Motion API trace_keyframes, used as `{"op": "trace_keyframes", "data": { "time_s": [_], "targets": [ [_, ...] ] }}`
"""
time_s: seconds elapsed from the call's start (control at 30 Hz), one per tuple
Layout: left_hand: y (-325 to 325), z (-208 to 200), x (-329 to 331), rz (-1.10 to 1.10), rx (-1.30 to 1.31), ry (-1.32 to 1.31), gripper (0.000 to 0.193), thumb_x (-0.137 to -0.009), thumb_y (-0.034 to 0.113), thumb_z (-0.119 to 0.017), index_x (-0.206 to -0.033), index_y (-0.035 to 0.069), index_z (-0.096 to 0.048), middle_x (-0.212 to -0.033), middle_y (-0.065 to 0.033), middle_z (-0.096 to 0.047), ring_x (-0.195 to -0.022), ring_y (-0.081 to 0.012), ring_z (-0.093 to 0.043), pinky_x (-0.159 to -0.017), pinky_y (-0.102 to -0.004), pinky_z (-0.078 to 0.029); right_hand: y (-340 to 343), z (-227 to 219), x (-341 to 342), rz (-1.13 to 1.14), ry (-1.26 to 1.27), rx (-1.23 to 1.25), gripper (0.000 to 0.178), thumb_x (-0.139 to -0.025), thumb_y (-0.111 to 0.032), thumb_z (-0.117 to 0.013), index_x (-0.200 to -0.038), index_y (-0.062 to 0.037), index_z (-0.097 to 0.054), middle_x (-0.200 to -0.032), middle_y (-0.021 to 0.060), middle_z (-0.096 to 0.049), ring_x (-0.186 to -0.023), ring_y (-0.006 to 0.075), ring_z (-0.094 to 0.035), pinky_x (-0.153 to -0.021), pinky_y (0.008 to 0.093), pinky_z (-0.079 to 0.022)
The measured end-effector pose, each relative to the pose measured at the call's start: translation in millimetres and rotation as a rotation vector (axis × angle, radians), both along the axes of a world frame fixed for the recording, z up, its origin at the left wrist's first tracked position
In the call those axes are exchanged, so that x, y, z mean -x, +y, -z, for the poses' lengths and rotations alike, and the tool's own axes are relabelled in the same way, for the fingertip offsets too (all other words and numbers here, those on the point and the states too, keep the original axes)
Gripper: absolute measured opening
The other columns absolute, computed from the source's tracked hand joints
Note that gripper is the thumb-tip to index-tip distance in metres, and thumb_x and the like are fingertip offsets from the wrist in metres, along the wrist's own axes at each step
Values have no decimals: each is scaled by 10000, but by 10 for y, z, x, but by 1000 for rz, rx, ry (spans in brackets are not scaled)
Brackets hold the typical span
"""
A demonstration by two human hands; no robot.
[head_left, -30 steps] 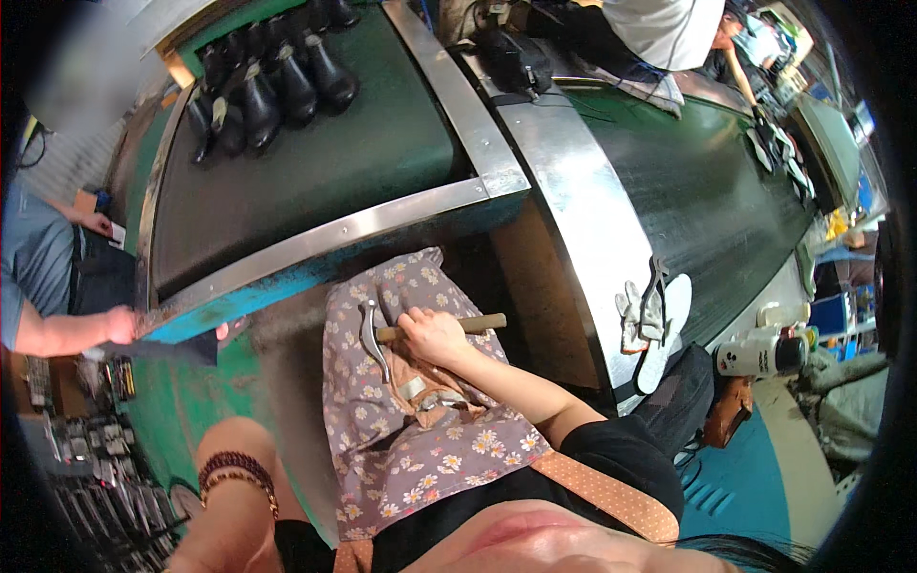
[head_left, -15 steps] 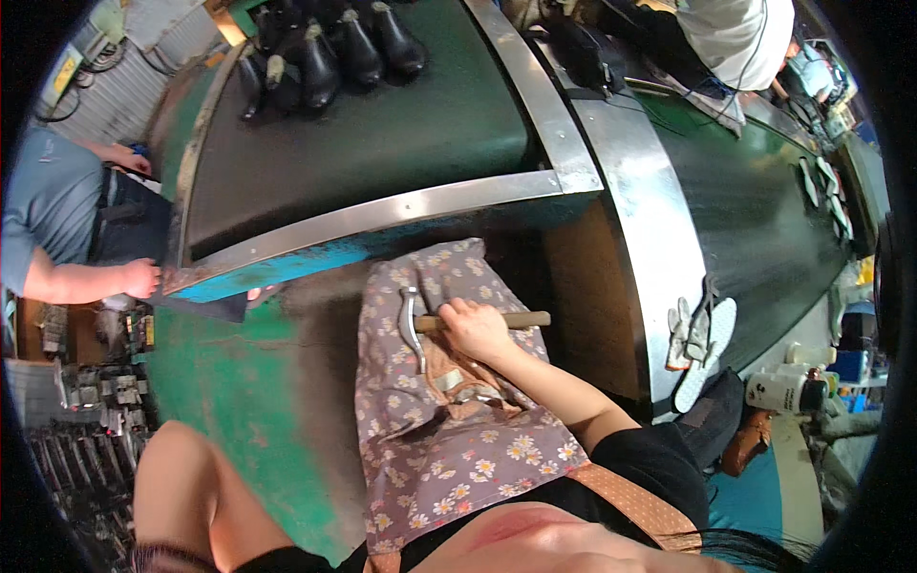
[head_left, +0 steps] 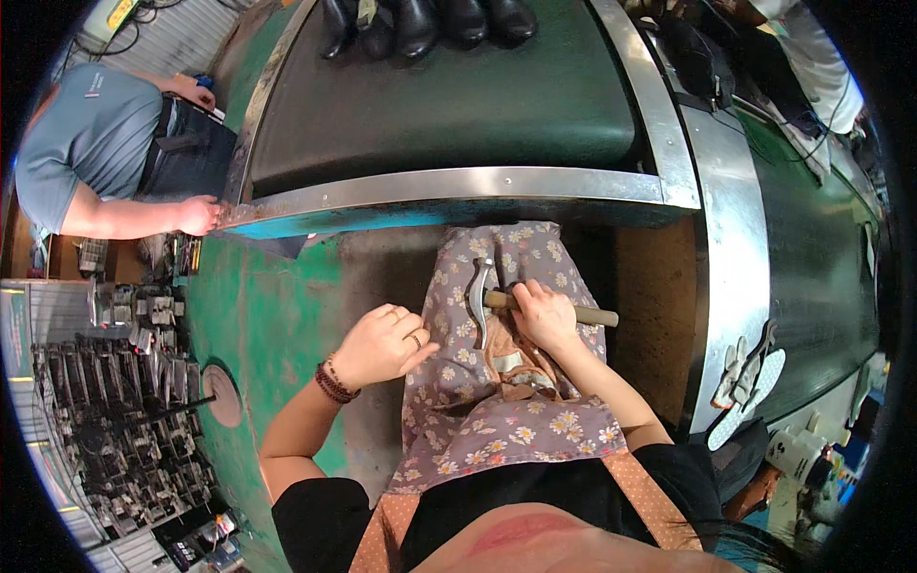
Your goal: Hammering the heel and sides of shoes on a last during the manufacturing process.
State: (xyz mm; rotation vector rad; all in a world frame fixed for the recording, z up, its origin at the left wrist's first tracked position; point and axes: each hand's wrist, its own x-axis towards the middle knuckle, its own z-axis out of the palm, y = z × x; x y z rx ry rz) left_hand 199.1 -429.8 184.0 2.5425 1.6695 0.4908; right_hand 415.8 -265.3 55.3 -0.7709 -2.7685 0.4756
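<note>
My right hand (head_left: 544,315) is wrapped round the wooden handle of a hammer (head_left: 594,315), which lies crosswise over my lap. Its curved metal head points left, away from the hand. Under it is my grey flowered apron (head_left: 516,444), with a tan, crumpled-looking piece (head_left: 511,368) in its middle. To the left of the apron, my left hand (head_left: 387,342) is raised with its fingers curled, wearing rings and a beaded bracelet (head_left: 336,382). Whatever those fingers may hold is hidden behind the back of the hand.
A dark-topped conveyor (head_left: 458,124) with a metal rim stands ahead, several black boot-shaped forms (head_left: 417,29) on it. At the left, a person in a grey-blue shirt (head_left: 105,143) touches its corner. Gloves and pale insoles (head_left: 755,382) lie on the right-hand bench. A rack of metal parts (head_left: 124,420) stands lower left.
My left hand and forearm have come into view beside the apron. The whole scene has shifted and turned a little. My right hand still grips the hammer on my lap.
</note>
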Motion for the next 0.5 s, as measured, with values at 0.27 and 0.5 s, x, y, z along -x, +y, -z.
{"op": "trace_keyframes", "data": {
  "time_s": [0.27, 0.5],
  "targets": [
    [-748, 1689, -526, -365, -177, -469, 283, -779, 153, -702, -609, 74, -491, -604, -75, -463, -537, -267, -504, -483, -372, -396, -54, -101, 179, -44, -49, -19, 219, -746, -187, -675, -869, -97, -518, -839, 93, -588, -747, 301, -639, -596, 416, -528],
    [-633, 1925, -664, -495, -373, -599, 275, -762, 84, -688, -607, 79, -461, -602, -76, -469, -553, -272, -521, -492, -385, -409, -136, -12, 152, 15, -57, -142, 221, -752, -195, -681, -896, -94, -548, -840, 117, -605, -744, 338, -640, -597, 442, -519]
  ]
}}
